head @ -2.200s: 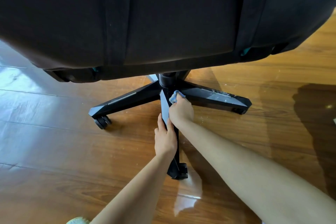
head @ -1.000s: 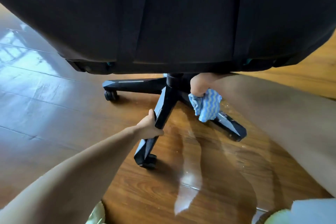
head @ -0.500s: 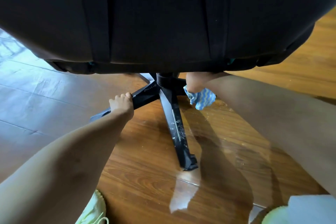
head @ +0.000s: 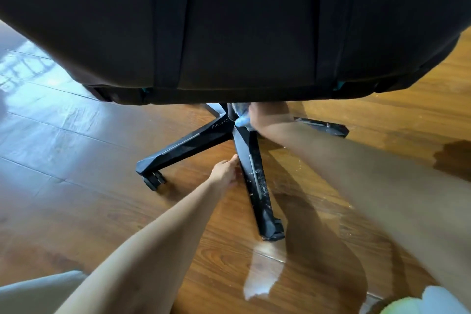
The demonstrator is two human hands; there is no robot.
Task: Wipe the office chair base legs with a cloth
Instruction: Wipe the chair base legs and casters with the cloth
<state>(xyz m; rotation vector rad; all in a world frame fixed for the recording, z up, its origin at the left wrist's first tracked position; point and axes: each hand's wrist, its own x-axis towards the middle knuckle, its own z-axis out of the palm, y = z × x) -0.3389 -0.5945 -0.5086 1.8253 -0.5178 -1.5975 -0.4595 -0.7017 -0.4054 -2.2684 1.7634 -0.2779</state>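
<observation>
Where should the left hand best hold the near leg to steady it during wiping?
Grip the near leg at mid-length, coming from its left side. It is a narrow, straight bar, its left flank is free, and the left hand is beside it.

Glossy wood floor (head: 76, 199); matt, seemingly plastic base legs (head: 193, 141)

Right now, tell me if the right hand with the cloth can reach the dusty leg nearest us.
Probably yes. The right hand holds the cloth at the hub where that leg starts; its top is uncovered, the left hand only beside it.
</observation>
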